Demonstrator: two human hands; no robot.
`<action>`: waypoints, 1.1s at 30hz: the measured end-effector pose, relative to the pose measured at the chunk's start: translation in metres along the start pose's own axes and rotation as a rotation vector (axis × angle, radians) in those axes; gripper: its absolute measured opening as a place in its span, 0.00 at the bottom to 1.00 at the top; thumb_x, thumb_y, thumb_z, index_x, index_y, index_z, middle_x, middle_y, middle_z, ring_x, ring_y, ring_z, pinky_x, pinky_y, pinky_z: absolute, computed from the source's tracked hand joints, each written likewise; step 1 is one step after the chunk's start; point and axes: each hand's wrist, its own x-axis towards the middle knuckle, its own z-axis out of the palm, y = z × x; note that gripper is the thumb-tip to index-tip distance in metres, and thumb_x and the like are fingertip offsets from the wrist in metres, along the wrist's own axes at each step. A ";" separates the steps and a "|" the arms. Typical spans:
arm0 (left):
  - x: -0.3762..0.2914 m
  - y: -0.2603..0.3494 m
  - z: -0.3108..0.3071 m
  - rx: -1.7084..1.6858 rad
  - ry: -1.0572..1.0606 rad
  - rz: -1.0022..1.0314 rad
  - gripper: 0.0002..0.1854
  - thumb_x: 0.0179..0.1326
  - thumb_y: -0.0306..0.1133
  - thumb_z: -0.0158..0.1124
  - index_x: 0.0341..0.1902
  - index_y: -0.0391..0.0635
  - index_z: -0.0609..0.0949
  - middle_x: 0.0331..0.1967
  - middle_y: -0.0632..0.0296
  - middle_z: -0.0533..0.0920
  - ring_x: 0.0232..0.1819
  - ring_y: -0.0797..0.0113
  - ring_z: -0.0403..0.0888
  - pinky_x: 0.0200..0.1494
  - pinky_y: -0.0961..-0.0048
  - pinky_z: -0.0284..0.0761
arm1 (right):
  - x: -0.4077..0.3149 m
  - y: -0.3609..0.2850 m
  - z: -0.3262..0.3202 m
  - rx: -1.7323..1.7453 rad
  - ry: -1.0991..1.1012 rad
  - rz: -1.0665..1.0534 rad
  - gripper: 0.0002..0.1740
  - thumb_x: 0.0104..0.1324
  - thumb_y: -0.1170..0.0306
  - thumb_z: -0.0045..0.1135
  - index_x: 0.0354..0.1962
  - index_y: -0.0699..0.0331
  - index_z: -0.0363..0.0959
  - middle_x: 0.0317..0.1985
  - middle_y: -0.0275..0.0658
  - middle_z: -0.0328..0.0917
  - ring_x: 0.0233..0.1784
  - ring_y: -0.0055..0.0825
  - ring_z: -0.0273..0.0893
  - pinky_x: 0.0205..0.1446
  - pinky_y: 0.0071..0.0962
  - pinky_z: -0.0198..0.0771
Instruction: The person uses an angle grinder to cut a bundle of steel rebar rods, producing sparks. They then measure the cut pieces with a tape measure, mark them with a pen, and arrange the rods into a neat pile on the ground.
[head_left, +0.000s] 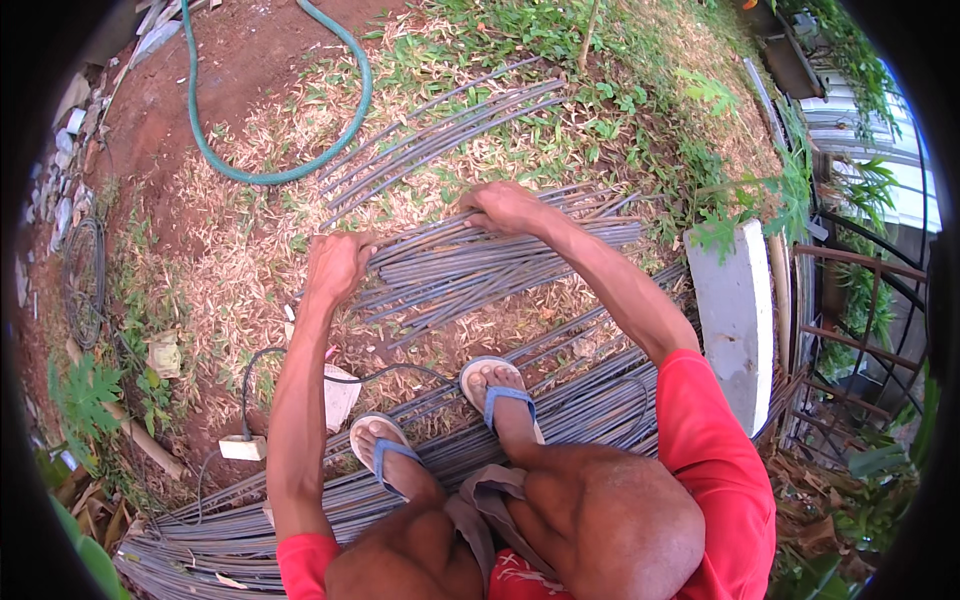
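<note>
A pile of cut steel reinforcing bars (480, 262) lies crosswise on dry grass in front of me. My right hand (504, 208) curls over the upper bars near the middle of the pile, with its fingertips partly hidden. At the pile's left end, my left hand (337, 262) closes around the ends of the top bars, and its palm side is out of sight. Beyond both hands, a smaller group of separate steel bars (442, 146) rests on the grass at a slant.
Long steel bars (555, 405) run under my sandalled feet. A green hose (262, 178) loops at the far left. A power socket block (243, 448) with a black cable lies at the near left. On the right are a pale slab (731, 330) and a rusty metal frame (862, 337).
</note>
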 end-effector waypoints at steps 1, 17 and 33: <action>-0.003 -0.004 -0.001 0.012 -0.009 -0.013 0.12 0.70 0.38 0.67 0.51 0.51 0.92 0.39 0.50 0.91 0.45 0.47 0.88 0.56 0.46 0.76 | 0.002 -0.004 -0.002 -0.001 -0.005 -0.008 0.13 0.73 0.65 0.64 0.49 0.64 0.81 0.50 0.51 0.84 0.57 0.54 0.82 0.63 0.53 0.75; 0.034 -0.003 0.025 0.174 0.312 -0.065 0.13 0.62 0.31 0.72 0.51 0.49 0.89 0.45 0.55 0.89 0.52 0.55 0.84 0.58 0.54 0.72 | 0.063 0.033 -0.026 -0.209 0.217 -0.249 0.21 0.73 0.66 0.58 0.62 0.53 0.77 0.55 0.45 0.77 0.63 0.49 0.77 0.71 0.52 0.70; 0.007 0.040 0.051 -0.059 0.101 0.042 0.18 0.65 0.38 0.73 0.57 0.48 0.87 0.54 0.56 0.84 0.60 0.51 0.79 0.65 0.49 0.73 | -0.015 0.019 -0.001 -0.023 0.079 -0.005 0.17 0.66 0.72 0.63 0.53 0.61 0.80 0.53 0.46 0.80 0.62 0.51 0.78 0.63 0.49 0.77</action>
